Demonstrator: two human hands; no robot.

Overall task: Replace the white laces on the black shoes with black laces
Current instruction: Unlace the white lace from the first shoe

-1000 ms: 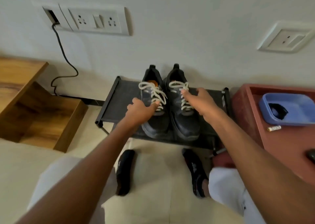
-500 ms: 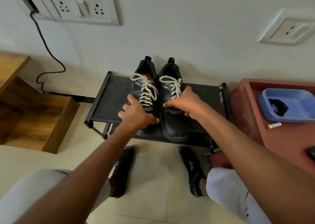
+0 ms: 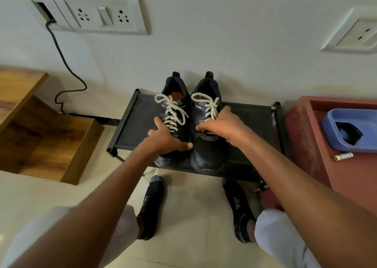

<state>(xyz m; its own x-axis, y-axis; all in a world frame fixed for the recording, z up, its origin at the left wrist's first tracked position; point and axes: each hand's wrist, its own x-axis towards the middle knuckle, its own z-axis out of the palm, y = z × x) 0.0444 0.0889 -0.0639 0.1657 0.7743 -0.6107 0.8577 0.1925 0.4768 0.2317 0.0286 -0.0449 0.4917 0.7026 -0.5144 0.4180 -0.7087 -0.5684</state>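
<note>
Two black shoes with white laces stand side by side on a low black rack [image 3: 134, 123], heels to the wall. My left hand [image 3: 165, 138] grips the left shoe [image 3: 174, 86] across its forefoot, thumb on the inner side and fingers on the outer side, just below its white lace [image 3: 173, 110]. My right hand [image 3: 223, 125] grips the right shoe [image 3: 204, 157] over its midfoot and covers the lower part of its white lace [image 3: 210, 104]. A dark bundle [image 3: 348, 133], possibly black laces, lies in a blue tray [image 3: 346, 115] on the right.
The tray sits on a red table [image 3: 306, 145] right of the rack, with a small battery [image 3: 343, 156] beside it. A wooden shelf unit [image 3: 40, 135] stands at left. A black cable [image 3: 63, 59] hangs from a wall socket. My socked feet rest below the rack.
Both hands have slid down from the laces toward the front of the shoes and closed around them. The shoes still stand on the rack.
</note>
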